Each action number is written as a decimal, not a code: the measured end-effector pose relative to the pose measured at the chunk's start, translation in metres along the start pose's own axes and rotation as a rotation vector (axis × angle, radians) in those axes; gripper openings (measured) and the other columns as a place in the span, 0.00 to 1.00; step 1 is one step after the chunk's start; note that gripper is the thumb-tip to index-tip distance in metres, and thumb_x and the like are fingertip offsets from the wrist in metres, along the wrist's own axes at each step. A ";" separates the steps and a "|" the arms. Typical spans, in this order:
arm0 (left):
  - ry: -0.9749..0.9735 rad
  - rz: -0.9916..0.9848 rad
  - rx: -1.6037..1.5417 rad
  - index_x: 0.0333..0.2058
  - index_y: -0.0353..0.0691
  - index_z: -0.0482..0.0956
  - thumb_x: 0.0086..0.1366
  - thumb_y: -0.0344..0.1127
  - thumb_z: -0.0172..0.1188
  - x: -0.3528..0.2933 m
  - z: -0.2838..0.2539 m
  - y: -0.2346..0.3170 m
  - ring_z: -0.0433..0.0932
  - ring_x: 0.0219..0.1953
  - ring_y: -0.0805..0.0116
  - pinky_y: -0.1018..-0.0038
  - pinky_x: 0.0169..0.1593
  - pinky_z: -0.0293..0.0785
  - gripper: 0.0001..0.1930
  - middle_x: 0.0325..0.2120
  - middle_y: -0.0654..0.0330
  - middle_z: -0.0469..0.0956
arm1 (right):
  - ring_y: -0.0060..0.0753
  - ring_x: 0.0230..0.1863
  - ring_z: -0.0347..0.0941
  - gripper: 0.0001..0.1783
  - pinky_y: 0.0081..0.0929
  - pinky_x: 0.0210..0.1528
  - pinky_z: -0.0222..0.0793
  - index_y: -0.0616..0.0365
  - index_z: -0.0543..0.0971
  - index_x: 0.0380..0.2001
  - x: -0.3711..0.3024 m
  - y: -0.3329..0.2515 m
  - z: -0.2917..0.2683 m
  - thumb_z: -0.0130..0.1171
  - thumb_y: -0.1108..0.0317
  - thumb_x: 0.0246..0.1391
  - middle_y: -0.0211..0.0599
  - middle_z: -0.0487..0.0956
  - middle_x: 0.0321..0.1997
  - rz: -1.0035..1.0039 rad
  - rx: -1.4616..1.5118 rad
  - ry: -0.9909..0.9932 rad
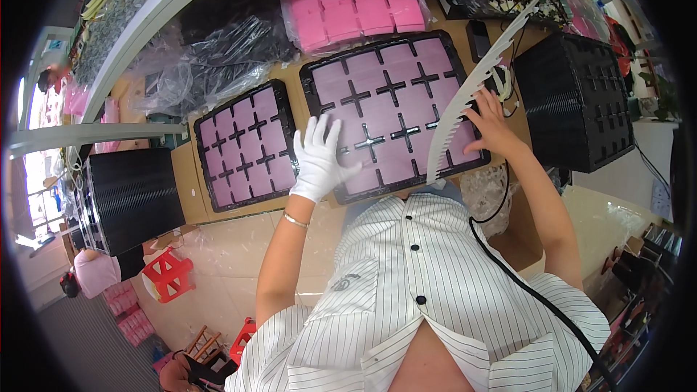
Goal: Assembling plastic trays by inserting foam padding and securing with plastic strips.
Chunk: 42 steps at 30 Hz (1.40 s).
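A black tray [308, 81] with several black cross-shaped dividers and pink-lilac sheets in its compartments lies in front of me. My left hand [318, 162], in a white glove, rests open over its left side, fingers spread. Bare and open, my right hand [494, 127] is at the tray's right edge with its thumb apart from the fingers. A long white strip with a toothed edge [465, 94] runs slantwise across the tray's right side, close to my right fingertips; whether they touch it I cannot tell. A second, similar tray [201, 147] lies to the left.
Stacks of black trays stand at left [134, 192] and right [573, 101]. Bagged pink sheets [352, 3] lie behind the tray, beside crumpled clear plastic [210, 65]. A dark phone [478, 40] is near the strip. A black cable [523, 287] crosses my right side. Another person [102, 272] is at far left.
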State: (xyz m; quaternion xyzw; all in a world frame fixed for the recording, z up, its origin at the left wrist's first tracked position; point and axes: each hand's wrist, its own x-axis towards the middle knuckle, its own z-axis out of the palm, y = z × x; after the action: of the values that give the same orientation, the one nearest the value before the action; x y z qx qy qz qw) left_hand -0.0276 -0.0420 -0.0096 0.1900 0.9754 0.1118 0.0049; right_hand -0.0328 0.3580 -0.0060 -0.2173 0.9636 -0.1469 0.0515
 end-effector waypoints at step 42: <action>0.298 -0.664 -0.774 0.50 0.36 0.77 0.69 0.35 0.50 -0.090 0.041 0.014 0.74 0.45 0.56 0.68 0.53 0.69 0.15 0.41 0.49 0.76 | 0.44 0.44 0.74 0.09 0.35 0.47 0.72 0.59 0.77 0.36 0.030 -0.213 -0.026 0.56 0.74 0.48 0.39 0.77 0.43 -0.678 0.479 0.149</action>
State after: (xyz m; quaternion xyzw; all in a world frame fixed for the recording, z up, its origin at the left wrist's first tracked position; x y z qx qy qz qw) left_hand 0.0633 -0.0534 -0.0496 -0.1628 0.8605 0.4819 -0.0289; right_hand 0.0219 0.1680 0.0829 -0.4925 0.7773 -0.3908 -0.0206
